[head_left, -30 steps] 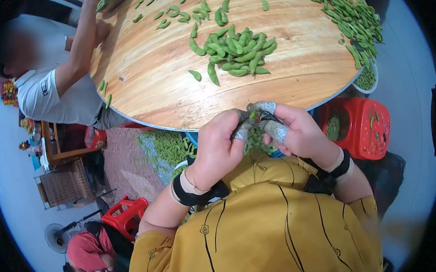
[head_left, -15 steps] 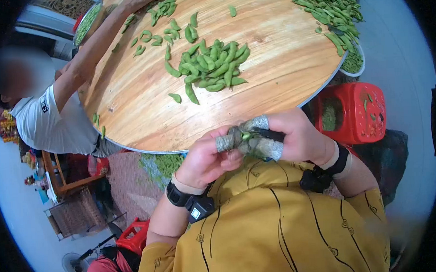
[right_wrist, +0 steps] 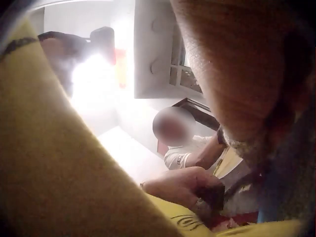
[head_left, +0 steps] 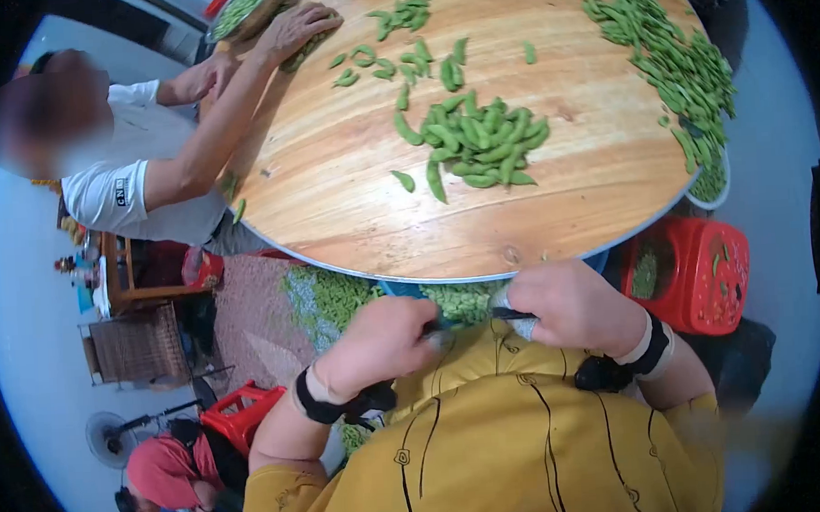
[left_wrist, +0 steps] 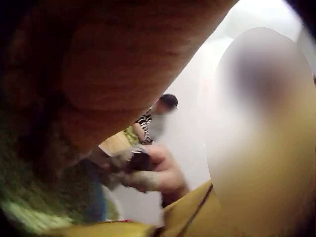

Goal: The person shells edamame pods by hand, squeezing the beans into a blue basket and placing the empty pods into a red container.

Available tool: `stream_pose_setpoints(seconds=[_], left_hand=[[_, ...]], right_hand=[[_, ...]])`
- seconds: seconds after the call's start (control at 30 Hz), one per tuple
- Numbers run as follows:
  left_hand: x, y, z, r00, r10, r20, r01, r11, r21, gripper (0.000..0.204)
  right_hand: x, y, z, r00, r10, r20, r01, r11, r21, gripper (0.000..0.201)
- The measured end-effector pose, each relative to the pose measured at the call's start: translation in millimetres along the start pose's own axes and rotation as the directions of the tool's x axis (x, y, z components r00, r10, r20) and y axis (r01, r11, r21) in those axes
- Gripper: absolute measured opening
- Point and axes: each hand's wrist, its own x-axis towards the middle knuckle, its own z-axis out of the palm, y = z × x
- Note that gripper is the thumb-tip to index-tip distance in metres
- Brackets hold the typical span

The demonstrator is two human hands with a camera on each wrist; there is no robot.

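Observation:
In the head view, the left hand (head_left: 382, 340) and the right hand (head_left: 572, 306) are apart, below the near edge of a round wooden table (head_left: 354, 231). Wraps cover some right fingertips, which grip a small black object (head_left: 515, 314); the left wrist view also shows this black object (left_wrist: 140, 160). The left fingers bend inward and their tips blur, so whether they hold anything cannot be told. Pale green beans (head_left: 458, 301) lie in a blue tub between and beyond the hands. A pile of green pods (head_left: 487, 143) lies on the table.
More pods (head_left: 657, 53) heap along the table's right side, above a white bowl (head_left: 711, 183). Red stools stand right (head_left: 722, 274) and lower left (head_left: 238, 414). Another person (head_left: 150, 167) reaches over the table from the left. Pods (head_left: 330, 301) cover part of the floor.
The hands, together around a green pod before, have separated and sit lower. The head view has shifted. The seated person's second hand has come into view.

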Motion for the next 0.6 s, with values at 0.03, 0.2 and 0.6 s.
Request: stream_pose_setpoints(seconds=[0.03, 0.2, 0.6], left_hand=[[-10, -2, -3, 0.993, -0.117, 0.001, 0.115, 0.982, 0.150, 0.015], [-2, -3, -32, 0.916, -0.109, -0.387, 0.198, 0.960, 0.196, 0.012], [69, -52, -31, 0.694, 0.164, -0.701, -0.008, 0.975, 0.221, 0.023]], right_hand=[[1, 0, -1, 0.999, 0.014, 0.048, -0.014, 1.000, -0.002, 0.019], [0, 1, 8, 0.999, 0.037, -0.010, -0.037, 0.999, 0.025, 0.020], [-8, -5, 6, 0.981, 0.163, -0.101, -0.159, 0.986, 0.053, 0.021]])
